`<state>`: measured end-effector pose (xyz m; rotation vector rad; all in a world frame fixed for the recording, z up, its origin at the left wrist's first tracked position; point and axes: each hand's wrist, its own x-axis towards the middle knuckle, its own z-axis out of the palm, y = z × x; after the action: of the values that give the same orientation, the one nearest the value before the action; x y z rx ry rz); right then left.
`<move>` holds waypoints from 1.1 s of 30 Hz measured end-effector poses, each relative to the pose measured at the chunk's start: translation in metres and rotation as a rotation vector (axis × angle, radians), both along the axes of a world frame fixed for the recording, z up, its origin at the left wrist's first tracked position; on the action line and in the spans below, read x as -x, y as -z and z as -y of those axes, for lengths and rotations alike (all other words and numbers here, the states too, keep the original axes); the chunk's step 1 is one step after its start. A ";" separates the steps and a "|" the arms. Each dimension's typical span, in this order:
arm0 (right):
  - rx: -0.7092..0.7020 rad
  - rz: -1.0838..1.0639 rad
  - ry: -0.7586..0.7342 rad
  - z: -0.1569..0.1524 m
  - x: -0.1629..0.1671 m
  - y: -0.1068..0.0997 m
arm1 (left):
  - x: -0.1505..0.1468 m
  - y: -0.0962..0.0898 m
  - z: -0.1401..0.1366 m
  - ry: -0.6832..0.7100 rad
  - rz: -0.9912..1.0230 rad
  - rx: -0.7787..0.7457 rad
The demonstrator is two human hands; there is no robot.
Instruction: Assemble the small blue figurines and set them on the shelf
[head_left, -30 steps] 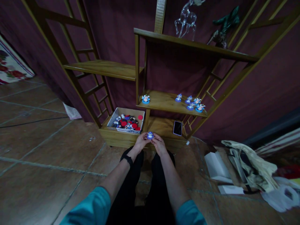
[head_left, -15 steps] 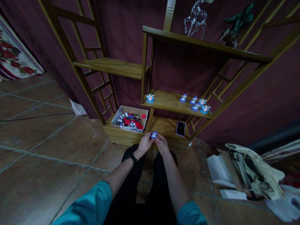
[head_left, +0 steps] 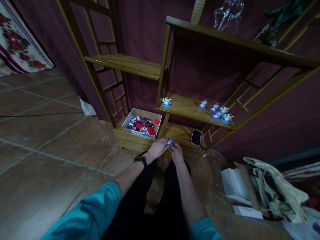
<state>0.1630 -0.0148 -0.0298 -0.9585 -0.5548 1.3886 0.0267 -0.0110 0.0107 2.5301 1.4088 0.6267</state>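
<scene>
Between my two hands, just in front of the low shelf, is a small purple figurine [head_left: 169,142] on a round base. My left hand [head_left: 158,148] has its fingers closed on the figurine's left side. From the right, my right hand [head_left: 176,153] pinches the same figurine, its fingertips partly hidden. Close beyond my left hand stands a cardboard box [head_left: 127,131] filled with small figurines and red round pieces. On the middle shelf [head_left: 185,105], a blue-based figurine [head_left: 166,102] stands at the left end, and several purple and blue figurines [head_left: 215,107] are grouped to the right.
A phone [head_left: 196,137] lies on the lower shelf, to the right. Higher up are a clear glass animal [head_left: 228,13] and a dark green ornament [head_left: 280,23]. White boxes [head_left: 235,183] and a pale cloth bag [head_left: 277,190] lie on the floor at right.
The view has shifted a little, so the shelves sit farther right in it. Both hands still hold the purple figurine, which has been tilted slightly between the fingers.
</scene>
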 end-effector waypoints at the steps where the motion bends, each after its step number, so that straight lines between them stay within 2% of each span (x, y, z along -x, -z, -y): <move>1: 0.001 0.006 0.002 0.000 0.000 0.001 | 0.001 -0.001 0.000 0.012 -0.001 -0.009; 12: -0.044 0.080 -0.057 0.001 -0.001 -0.001 | -0.001 0.008 0.002 -0.066 0.155 0.007; 20: -0.040 0.050 -0.114 0.003 -0.005 -0.001 | -0.001 0.012 0.003 -0.059 0.119 -0.002; 33: -0.004 0.140 -0.155 0.002 -0.006 0.003 | 0.001 0.007 0.008 -0.035 0.055 -0.030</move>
<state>0.1687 -0.0172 -0.0324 -1.0318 -0.7495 1.4640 0.0258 -0.0190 0.0032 2.4954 1.4384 0.7231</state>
